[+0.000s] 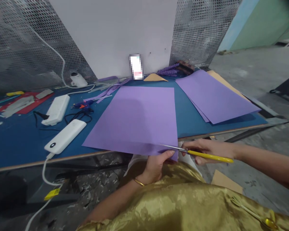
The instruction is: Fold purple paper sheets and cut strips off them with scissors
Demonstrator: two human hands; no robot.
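A large purple sheet of paper point(139, 118) lies on the blue table, its near edge hanging past the front rim. My left hand point(157, 165) pinches that near edge close to the right corner, thumb on top. In my right hand point(207, 150) is a pair of scissors point(207, 156) with yellow handles, fingers closed round them. The blades point left across the sheet's near right corner, just above my left thumb. How far any cut runs, I cannot tell.
More purple sheets point(214, 96) lie at the right. White power banks point(65, 136), a glue gun point(83, 104) with a black cord and purple strips point(108, 89) lie left. A phone point(136, 66) stands at the back. The table's front edge point(33, 163) is near my lap.
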